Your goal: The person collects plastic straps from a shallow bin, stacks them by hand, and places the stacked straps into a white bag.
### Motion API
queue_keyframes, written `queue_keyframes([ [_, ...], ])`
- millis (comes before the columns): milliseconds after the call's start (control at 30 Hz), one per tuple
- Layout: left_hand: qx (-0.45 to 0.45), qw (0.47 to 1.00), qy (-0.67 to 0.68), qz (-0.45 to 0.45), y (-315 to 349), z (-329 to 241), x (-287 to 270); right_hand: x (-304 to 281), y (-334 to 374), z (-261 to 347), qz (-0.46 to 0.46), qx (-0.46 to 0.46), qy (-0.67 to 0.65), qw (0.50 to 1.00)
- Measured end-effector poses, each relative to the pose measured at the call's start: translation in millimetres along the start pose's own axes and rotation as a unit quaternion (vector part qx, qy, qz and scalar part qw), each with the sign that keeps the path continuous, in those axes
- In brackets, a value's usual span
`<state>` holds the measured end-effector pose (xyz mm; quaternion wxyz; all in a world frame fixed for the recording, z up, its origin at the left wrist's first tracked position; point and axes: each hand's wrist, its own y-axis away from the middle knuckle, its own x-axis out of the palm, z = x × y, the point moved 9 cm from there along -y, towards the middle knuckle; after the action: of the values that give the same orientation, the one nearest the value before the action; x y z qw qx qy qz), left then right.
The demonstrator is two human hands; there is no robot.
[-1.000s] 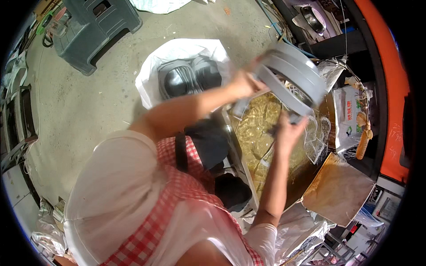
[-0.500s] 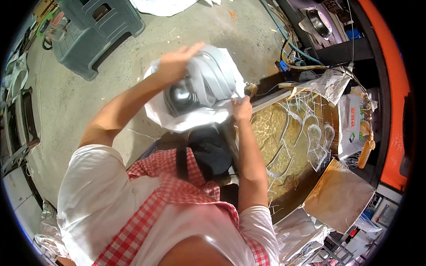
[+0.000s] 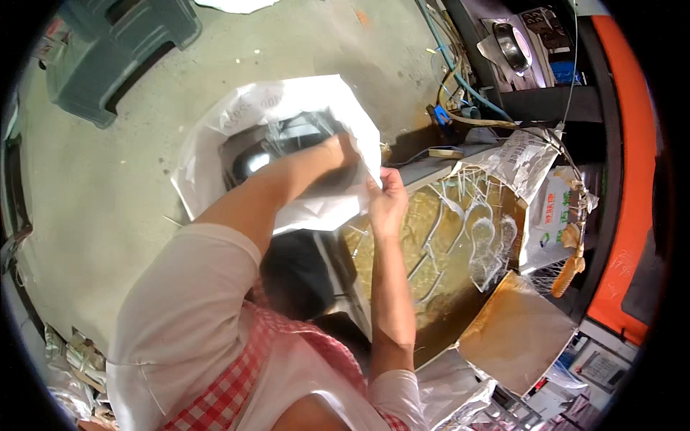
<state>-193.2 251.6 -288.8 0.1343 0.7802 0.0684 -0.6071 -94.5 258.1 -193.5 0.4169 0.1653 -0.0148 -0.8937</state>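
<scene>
A large white plastic bag (image 3: 338,97) stands with its mouth spread wide in front of me. Dark glossy pieces (image 3: 251,159), partly under clear film, lie inside it. My left hand (image 3: 338,152) is down in the bag, against its right inner side; its fingers are hidden there. At the bag's right edge, my right hand (image 3: 388,192) pinches the rim between thumb and fingers.
To the right is a tank (image 3: 424,172) of yellowish water with pale strips (image 3: 433,233) and clear sole-shaped pieces (image 3: 489,248). A brown board (image 3: 514,334) sits at its near corner. A grey step stool (image 3: 122,54) stands far left; an orange panel (image 3: 624,187) borders the right.
My left hand has gone from above the bag down into it. The bag's mouth has spread wider, and the pale grey curved pieces seen at its top no longer show. The view has shifted.
</scene>
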Motion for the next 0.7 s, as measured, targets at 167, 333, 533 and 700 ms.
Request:
queue_keyframes([
  [167,0.020,0.982,0.069,0.175,-3,10,19,-8,2,-5,-0.004,0.003,0.137,0.991],
  [333,0.253,0.964,0.084,-0.014,63,3,-29,3,45,11,0.002,0.029,0.039,0.999],
  [533,-0.203,0.911,-0.117,-0.340,162,76,-184,15,66,-42,0.050,0.111,0.198,0.973],
  [700,-0.289,0.942,0.111,-0.128,158,184,-117,16,52,-1,-0.079,0.087,0.068,0.991],
])
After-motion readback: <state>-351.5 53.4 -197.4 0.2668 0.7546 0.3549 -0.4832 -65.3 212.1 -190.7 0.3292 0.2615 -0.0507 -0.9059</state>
